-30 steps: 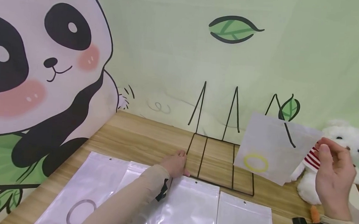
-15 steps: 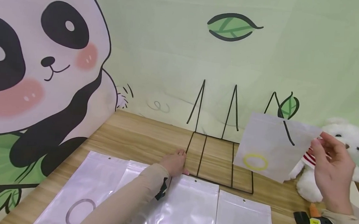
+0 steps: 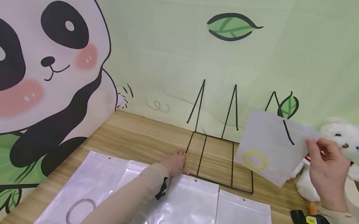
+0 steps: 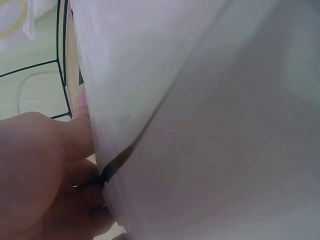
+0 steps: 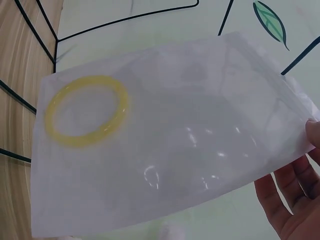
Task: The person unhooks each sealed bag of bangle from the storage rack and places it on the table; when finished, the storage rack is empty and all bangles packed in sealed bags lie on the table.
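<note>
My right hand (image 3: 328, 170) pinches the right corner of a pale zip bag (image 3: 272, 147) between thumb and fingers. Inside it lies a yellow ring (image 5: 122, 107), near the end away from the zip. The bag is at the right-hand prong of a black wire rack (image 3: 233, 162). That prong's free end (image 3: 289, 132) shows in front of the bag; whether it passes through the bag's hole I cannot tell. At the rack's left side my left hand (image 3: 173, 163) holds the base frame. Its curled fingers are partly hidden by a bag in the left wrist view.
Several flat zip bags (image 3: 190, 204) lie in a row along the table front, some showing pale rings. A white plush bear (image 3: 308, 184) sits at the right, behind my right hand. The table (image 3: 141, 133) meets a green printed backdrop (image 3: 158, 56) behind the rack.
My right hand has shifted slightly left with the bag's corner, and the bag has tilted a little. The left hand and rack stay in place.
</note>
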Available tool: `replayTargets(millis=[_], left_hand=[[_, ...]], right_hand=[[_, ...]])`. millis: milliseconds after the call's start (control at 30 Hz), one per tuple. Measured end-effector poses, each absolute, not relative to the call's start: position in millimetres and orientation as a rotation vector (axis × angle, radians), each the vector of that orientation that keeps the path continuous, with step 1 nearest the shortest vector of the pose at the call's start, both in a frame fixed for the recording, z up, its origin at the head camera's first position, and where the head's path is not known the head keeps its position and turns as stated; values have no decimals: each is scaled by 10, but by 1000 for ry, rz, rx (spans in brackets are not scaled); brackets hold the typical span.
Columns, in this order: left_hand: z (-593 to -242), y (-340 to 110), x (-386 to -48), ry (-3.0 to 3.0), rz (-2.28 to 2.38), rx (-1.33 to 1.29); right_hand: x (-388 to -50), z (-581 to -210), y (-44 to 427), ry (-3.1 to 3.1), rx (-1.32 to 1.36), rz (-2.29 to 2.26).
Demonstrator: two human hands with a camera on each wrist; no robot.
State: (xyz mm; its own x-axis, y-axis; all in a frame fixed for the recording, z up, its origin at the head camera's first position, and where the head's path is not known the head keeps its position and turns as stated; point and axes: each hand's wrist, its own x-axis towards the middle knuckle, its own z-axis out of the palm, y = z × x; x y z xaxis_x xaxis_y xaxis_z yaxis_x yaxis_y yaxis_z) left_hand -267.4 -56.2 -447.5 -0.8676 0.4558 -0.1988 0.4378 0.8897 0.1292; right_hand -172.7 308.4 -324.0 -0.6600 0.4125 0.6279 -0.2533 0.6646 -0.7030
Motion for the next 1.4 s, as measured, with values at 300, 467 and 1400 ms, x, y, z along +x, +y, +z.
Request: replayTargets(millis=[300,467,1400], left_hand=[[-4468,-563,-2673,2845,131,678],[-4425,-565,-2647,2831,150,670],[-4474,-560,-2651,2849,166,663]], right_hand=[[-1745,-3216,3036,-2024,-119,1035],[-1728,-3206,3007,-2012,-119,1039],[-1590,-3140,2815,-1850,-74,909]])
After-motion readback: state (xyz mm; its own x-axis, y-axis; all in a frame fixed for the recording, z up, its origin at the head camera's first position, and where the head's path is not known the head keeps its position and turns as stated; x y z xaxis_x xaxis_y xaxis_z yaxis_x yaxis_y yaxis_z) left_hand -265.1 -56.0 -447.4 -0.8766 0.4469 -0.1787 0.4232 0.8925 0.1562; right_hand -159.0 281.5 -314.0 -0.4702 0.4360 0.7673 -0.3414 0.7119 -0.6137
